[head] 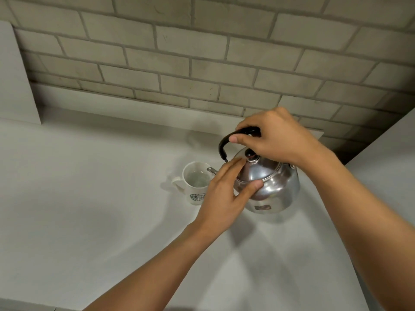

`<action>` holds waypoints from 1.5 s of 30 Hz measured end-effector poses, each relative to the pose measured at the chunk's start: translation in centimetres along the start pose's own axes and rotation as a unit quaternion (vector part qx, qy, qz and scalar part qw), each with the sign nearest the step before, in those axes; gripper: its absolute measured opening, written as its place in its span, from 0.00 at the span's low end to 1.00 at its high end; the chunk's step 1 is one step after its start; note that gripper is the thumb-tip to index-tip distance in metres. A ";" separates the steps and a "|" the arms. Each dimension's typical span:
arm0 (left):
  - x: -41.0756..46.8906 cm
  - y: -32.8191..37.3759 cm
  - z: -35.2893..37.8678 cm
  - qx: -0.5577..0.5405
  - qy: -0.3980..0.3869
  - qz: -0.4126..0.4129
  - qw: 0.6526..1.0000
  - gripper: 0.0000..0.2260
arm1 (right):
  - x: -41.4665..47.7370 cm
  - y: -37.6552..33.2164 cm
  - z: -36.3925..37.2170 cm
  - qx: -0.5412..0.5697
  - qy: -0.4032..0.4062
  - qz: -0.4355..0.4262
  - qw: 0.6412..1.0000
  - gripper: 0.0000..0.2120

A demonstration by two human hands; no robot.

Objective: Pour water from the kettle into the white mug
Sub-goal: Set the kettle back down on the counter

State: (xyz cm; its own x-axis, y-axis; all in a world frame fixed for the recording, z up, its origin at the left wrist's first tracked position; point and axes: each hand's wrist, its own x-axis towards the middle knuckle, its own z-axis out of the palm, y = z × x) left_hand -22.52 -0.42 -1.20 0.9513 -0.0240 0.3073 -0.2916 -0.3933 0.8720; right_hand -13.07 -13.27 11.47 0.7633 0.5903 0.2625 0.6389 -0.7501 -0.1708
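A shiny steel kettle [276, 187] with a black arched handle and a black lid knob is tilted left, its spout over the rim of the white mug [195, 194]. The mug stands on the counter, a green round logo on its side, its handle to the left, and clear water inside. My right hand [276, 140] is closed around the top of the kettle's handle. My left hand [226, 194] rests against the kettle's lid and shoulder, fingers spread, thumb on the body. It hides part of the spout.
The pale counter [89, 209] runs back to a low ledge under a grey brick wall [202, 52]. A white panel [15, 81] stands at the far left, and another white surface [386, 158] rises at the right.
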 end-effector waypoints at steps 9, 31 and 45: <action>2.0 -0.2 -2.3 -0.025 0.109 0.026 0.993 0.12 | -4.7 2.6 1.9 0.132 0.155 0.085 0.975 0.12; 12.5 -0.7 -1.4 0.176 -0.064 0.089 0.978 0.15 | -6.1 10.8 6.9 0.097 0.079 0.176 0.976 0.23; 22.0 -8.3 0.4 0.168 -0.076 0.013 0.983 0.12 | 2.4 16.9 10.9 0.139 -0.001 0.220 0.966 0.21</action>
State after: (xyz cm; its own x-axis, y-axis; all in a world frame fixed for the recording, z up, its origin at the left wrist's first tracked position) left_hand 0.84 1.94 -1.86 0.9551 -0.1649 0.2462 -0.2916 -0.6709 0.6818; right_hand 0.62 -21.29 -1.12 0.9666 0.2334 0.1055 0.2540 -0.8198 -0.5132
